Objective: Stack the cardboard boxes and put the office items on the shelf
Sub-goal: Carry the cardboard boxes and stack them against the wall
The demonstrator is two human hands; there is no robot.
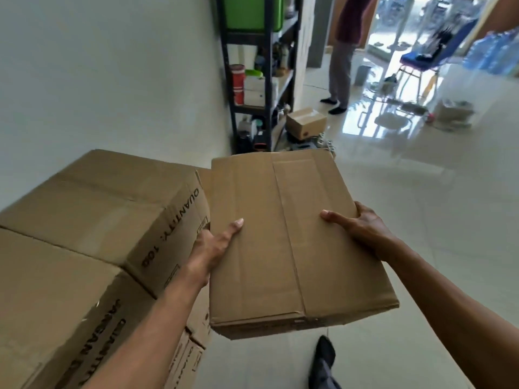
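I carry a closed brown cardboard box (283, 234) in mid-air over the floor. My left hand (214, 245) grips its left side, thumb laid on the top. My right hand (356, 223) grips its right side, thumb on top and fingers wrapped over the edge. To the left stand stacked cardboard boxes (92, 197) printed with "QUANTITY", against the white wall; the carried box hangs right beside them. Ahead stands a dark metal shelf (268, 88) with bottles, a red canister and a green bin on it.
A small cardboard box (306, 123) and loose items lie on the floor by the shelf's foot. A person (344, 60) stands beyond the shelf. A blue chair (421, 63) and water bottles are at the far right. My foot (324, 357) is below the box.
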